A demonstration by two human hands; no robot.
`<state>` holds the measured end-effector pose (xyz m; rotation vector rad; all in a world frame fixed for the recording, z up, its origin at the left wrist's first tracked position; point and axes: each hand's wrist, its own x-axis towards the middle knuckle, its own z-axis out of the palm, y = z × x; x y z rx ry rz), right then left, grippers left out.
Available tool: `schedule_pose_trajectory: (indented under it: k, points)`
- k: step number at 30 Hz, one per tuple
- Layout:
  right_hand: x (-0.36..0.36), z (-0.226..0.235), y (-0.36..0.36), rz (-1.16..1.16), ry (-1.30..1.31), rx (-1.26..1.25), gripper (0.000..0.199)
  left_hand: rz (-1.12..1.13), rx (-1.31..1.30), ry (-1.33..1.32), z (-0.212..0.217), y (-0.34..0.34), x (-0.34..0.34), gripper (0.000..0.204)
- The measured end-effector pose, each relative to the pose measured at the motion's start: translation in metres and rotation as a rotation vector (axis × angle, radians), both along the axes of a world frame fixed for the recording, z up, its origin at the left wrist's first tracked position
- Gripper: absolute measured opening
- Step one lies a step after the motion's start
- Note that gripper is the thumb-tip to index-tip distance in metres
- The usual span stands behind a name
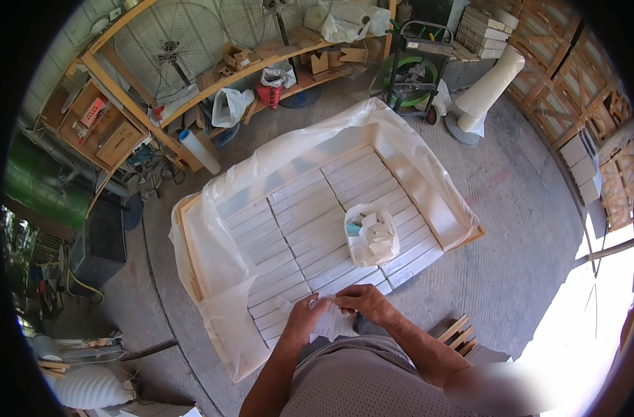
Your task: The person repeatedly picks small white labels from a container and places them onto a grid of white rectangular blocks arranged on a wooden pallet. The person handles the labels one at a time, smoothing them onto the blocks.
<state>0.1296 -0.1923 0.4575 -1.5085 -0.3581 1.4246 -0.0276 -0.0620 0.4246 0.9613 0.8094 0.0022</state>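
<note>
Hands: left hand [304, 317] and right hand [364, 303], fingers of both pinched on a small white foam-like sheet piece [331, 321].
Location: at crate's near edge, above white rectangular slabs [310, 222].
Handling: likely light, soft, tearable; grip by edges.
Nearby: white bag of white pieces [371, 235]; plastic-lined wooden crate [428, 198].
</note>
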Motion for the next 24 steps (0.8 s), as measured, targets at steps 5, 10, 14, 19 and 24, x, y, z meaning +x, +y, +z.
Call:
schedule_pose_trajectory:
  k: [5,10,14,19,24]
  points:
    - [-0.003,0.001,-0.001,0.043,-0.200,-0.055,0.027,-0.074,0.144,0.044,0.011,-0.001,0.003,0.021]
    - [-0.014,-0.006,-0.004,0.024,-0.385,-0.023,0.024,-0.270,0.614,0.133,0.024,-0.003,0.003,0.021]
    - [-0.025,-0.010,-0.005,-0.037,-0.605,0.018,0.021,-0.276,0.862,0.049,0.033,-0.007,0.007,0.024]
    - [-0.029,-0.009,-0.007,-0.046,-0.626,-0.006,0.020,-0.310,0.852,0.016,0.034,-0.006,0.007,0.024]
    - [-0.018,0.018,-0.003,-0.051,-0.205,-0.076,0.021,-0.142,0.280,0.157,0.041,0.000,0.006,0.026]
